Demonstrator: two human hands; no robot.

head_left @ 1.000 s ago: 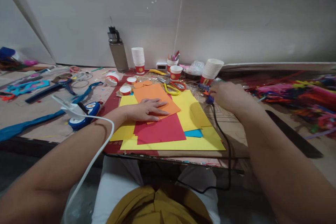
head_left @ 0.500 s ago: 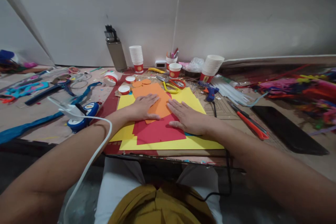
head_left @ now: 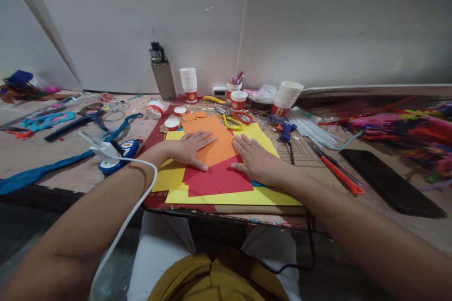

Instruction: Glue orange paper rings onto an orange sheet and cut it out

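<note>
My left hand [head_left: 193, 148] lies flat with fingers spread, its fingertips over the orange sheet [head_left: 218, 138]. Opposite it, my right hand [head_left: 254, 159] also rests flat, fingers pointing inward and forward, over the edge of the red sheet [head_left: 221, 179]. Both sheets lie on larger yellow sheets [head_left: 233, 197], and a bit of blue shows beside my right wrist. Orange paper discs [head_left: 195, 116] sit just beyond the stack. Yellow- and red-handled scissors [head_left: 235, 124] lie at its far edge.
Paper cup stacks [head_left: 189, 85], a bottle [head_left: 163, 80] and cut cups [head_left: 172, 124] stand behind. To the right are a glue gun [head_left: 285, 129], glue sticks [head_left: 312, 127], a red cutter [head_left: 341, 174] and a black phone [head_left: 391, 182]. A white cable [head_left: 123, 225] crosses my left forearm; a blue power strip [head_left: 120, 157] lies left.
The view has shifted slightly, so things sit a little lower and farther right. My left thumb has moved from the orange sheet toward the red one. Both hands stay flat on the stack.
</note>
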